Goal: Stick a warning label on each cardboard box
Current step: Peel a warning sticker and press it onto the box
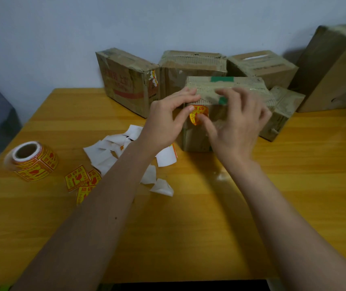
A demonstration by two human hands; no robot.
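A taped cardboard box [237, 87] with green tape patches stands mid-table. A yellow and red warning label [198, 116] lies on its front face near the top left corner. My left hand [168, 118] rests fingers on the box's top left edge, thumb beside the label. My right hand [237, 124] has its thumb pressing the label and its fingers spread over the box's front. A label roll [32, 161] lies at the left, with loose labels [79, 179] near it. A box at the back left [126, 80] carries a label on its corner.
White backing papers [113, 152] are scattered on the wooden table [189, 227] left of the box. More cardboard boxes [258, 66] line the wall behind, a large one [334, 70] at the far right. The table's near edge runs along the bottom.
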